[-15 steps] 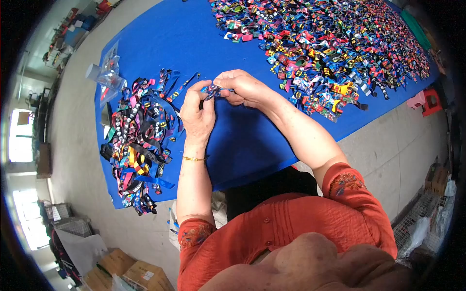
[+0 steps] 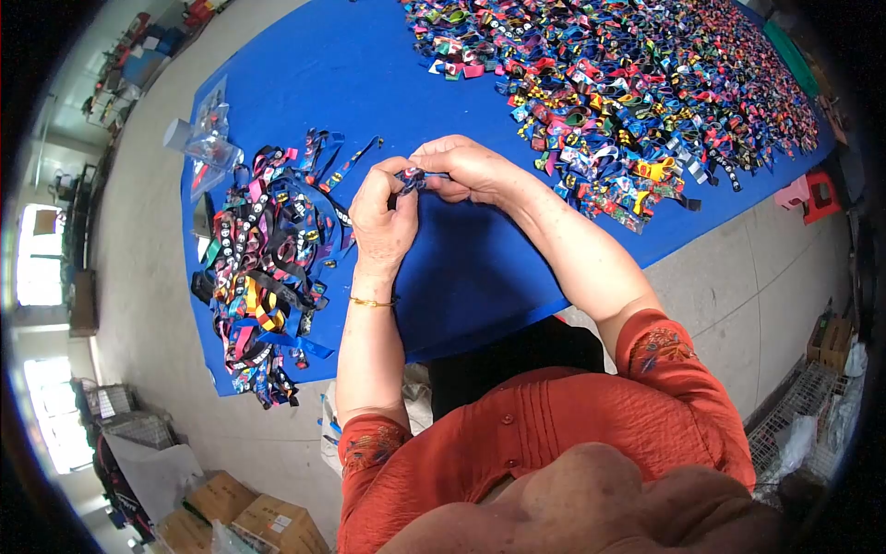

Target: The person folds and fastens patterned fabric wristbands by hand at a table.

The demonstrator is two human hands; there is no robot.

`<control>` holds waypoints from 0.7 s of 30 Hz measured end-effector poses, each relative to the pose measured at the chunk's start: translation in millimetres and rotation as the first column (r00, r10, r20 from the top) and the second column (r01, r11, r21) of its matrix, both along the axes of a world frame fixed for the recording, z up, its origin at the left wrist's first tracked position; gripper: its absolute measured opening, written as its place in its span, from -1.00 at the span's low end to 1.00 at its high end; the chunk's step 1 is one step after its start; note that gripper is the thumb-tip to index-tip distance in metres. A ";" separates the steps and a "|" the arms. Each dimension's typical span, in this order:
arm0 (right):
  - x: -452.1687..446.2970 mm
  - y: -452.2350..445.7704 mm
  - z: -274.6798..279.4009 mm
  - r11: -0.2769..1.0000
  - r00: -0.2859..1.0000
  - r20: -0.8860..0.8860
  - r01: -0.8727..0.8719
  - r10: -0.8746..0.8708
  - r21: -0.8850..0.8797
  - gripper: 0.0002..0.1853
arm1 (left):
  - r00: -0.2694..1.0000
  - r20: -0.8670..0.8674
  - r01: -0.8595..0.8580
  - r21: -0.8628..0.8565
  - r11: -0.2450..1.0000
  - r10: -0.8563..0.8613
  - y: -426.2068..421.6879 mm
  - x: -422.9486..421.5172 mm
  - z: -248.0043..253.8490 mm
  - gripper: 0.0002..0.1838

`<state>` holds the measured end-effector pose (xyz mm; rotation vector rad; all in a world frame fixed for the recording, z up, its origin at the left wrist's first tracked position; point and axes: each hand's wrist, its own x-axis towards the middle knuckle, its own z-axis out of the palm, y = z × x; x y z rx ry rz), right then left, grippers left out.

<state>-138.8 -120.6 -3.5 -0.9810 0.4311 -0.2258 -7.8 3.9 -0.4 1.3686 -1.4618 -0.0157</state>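
Between my two hands is a short printed ribbon strap [image 2: 412,180], dark blue with coloured marks, bunched into a loop. My left hand [image 2: 382,214] pinches its left side between thumb and fingers. From the other side, the fingertips of my right hand [image 2: 461,168] close on the strap too. Both hands are over the blue tablecloth [image 2: 461,268]. Left of my left hand lies a tangled pile of printed straps [image 2: 268,249], some black, some blue, red or yellow. The strap's exact fold is partly hidden by my fingers.
A wide spread of looped straps [image 2: 609,102] covers the table's far right. Clear plastic packaging [image 2: 210,143] lies at the left edge. A red stool [image 2: 820,196] stands beyond the right side, and cardboard boxes [image 2: 258,517] sit on the floor at lower left.
Both hands have shifted slightly right with the strap between them. The bunched strap has turned a little in my fingers. The piles look the same.
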 end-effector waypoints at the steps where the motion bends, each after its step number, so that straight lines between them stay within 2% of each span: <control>1: -0.2 2.5 5.1 1.000 1.000 -0.018 0.007 -0.007 -0.016 -0.82 | 0.999 0.037 -0.009 -0.017 1.000 0.010 -0.2 2.2 -0.9 -0.80; 5: 2.0 4.5 5.7 0.996 1.000 -0.015 0.014 -0.016 -0.092 -0.82 | 0.987 0.156 -0.010 -0.103 0.995 0.027 -2.3 3.1 5.2 -0.78; 8: -0.2 4.4 12.0 0.988 0.998 -0.021 0.048 -0.051 -0.146 -0.82 | 0.985 0.171 -0.014 -0.119 0.993 0.034 -3.4 4.9 5.5 -0.80; 11: 0.2 1.7 10.1 0.988 0.999 0.010 0.052 -0.051 -0.146 -0.83 | 0.993 0.113 -0.018 -0.070 0.997 0.026 -1.1 4.0 7.6 -0.80; 14: -1.1 -0.7 7.8 0.997 0.994 0.097 0.063 -0.059 -0.043 -0.85 | 0.987 0.161 0.029 -0.121 0.992 -0.009 -2.3 2.9 9.7 -0.81; 17: -2.2 -1.6 7.6 0.995 0.989 0.111 0.101 -0.101 0.009 -0.88 | 0.983 0.181 0.062 -0.137 0.989 -0.037 -3.7 0.5 10.2 -0.80; 21: -0.2 -0.6 4.7 0.989 0.982 0.129 0.132 -0.140 0.072 -0.89 | 0.979 0.201 0.004 -0.132 0.991 0.023 -1.4 0.5 8.0 -0.80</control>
